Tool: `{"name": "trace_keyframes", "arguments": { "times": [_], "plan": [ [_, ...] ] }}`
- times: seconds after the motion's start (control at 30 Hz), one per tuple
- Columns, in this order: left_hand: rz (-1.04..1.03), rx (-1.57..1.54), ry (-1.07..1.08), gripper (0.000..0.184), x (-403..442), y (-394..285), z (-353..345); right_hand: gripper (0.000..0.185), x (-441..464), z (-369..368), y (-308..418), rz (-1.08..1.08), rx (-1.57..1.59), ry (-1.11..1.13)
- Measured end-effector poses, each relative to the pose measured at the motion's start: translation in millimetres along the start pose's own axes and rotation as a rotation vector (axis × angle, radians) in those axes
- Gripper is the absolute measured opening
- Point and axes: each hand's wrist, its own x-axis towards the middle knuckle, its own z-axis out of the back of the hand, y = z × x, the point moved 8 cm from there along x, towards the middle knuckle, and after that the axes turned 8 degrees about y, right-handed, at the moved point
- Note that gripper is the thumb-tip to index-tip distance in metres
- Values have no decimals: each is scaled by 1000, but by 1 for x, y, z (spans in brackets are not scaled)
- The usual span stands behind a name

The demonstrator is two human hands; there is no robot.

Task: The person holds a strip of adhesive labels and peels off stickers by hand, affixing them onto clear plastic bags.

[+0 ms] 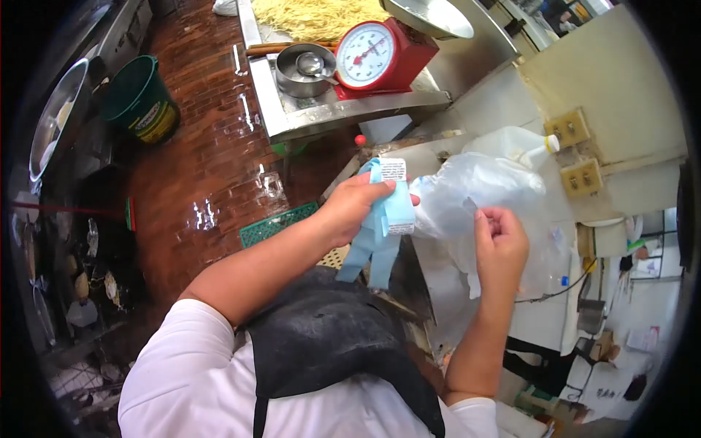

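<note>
My left hand (pixel 349 208) is closed on a bundle of light blue strips (pixel 376 252), whose tails hang down in front of the black apron (pixel 314 343). White printed labels (pixel 393 169) show at the bundle's top and lower right. To the right, my right hand (pixel 502 244) is raised in a pinch. A small, thin, greyish piece (pixel 472 206) sticks up at its fingertips; its kind is unclear. Behind that hand lies a translucent plastic bag (pixel 456 190), and I cannot tell whether the hand touches it.
Ahead, a steel table (pixel 292 124) carries a red dial scale (pixel 398 62), a metal pot (pixel 303 86) with a ladle, and a heap of yellow noodle-like strands (pixel 307 18). A green bucket (pixel 142 98) stands left on wet brick flooring. A plastic jug (pixel 504 142) is at right.
</note>
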Motion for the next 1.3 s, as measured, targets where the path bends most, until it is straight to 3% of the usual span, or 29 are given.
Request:
{"name": "trace_keyframes", "arguments": {
  "times": [0.27, 0.4, 0.6, 0.7, 0.8, 0.87, 1.07, 1.17, 1.3],
  "plan": [
    [-54, 155, 365, 41, 22, 16, -59, 8, 3, -3, -11, -41, -91, -143],
    [-91, 299, 365, 39, 53, 35, -58, 13, 2, -1, -7, -2, -79, -191],
    [-127, 271, 422, 40, 60, 43, -61, 15, -3, 1, -18, -17, -3, -228],
    [-133, 436, 398, 40, 67, 48, -54, 14, -3, -1, -38, -43, 27, -227],
    [-138, 362, 406, 40, 59, 45, -60, 13, -2, 2, -40, -52, 103, -245],
    [-268, 387, 383, 30, 52, 43, -65, 12, -2, 3, -34, -55, 112, -218],
    [-222, 517, 465, 41, 53, 57, -64, 16, -3, 16, -30, -53, 144, -244],
    [-205, 453, 444, 41, 43, 51, -64, 25, -2, 54, 3, 129, -75, -385],
    [-108, 306, 382, 42, 32, 44, -46, 31, 29, 61, 47, 385, -370, -290]
  ]
}}
